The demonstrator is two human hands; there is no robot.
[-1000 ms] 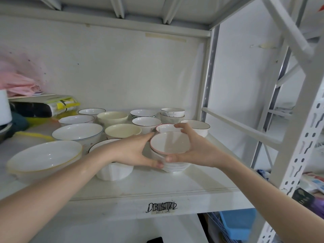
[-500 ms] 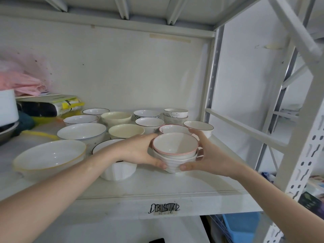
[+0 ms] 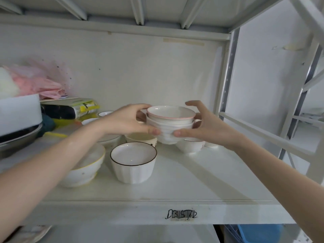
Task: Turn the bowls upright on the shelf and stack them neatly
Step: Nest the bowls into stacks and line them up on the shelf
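Both hands have lifted the small stack of bowls [image 3: 169, 124] off the shelf [image 3: 175, 190] since a second ago; it now hangs above the far bowls instead of resting at the near middle. My left hand [image 3: 126, 121] grips the stack's left side, thumb low on the ribbed lower bowl and fingers curled behind the rim. My right hand [image 3: 201, 125] holds the right side with the thumb pressed low, though its upper fingers stand loose and clear of the rim.

I judge the stack stiff, glazed and slippery, fairly light but quick to chip; the pink-rimmed top bowl only sits nested, so it could shift if tilted. Holding the lower bowl's ribbed wall from both sides, as now, seems the safest purchase.

Nearest on the shelf stand a dark-rimmed fluted bowl [image 3: 133, 165] and, to its left, a yellow-rimmed bowl [image 3: 84, 171] partly behind my forearm. Farther back more bowls sit upright under the stack. At far left are a white box [image 3: 19, 109], a pink plastic bag [image 3: 43, 83] and a yellow-and-black package [image 3: 73, 108]. A white metal rack frame [image 3: 226, 88] rises at the right.
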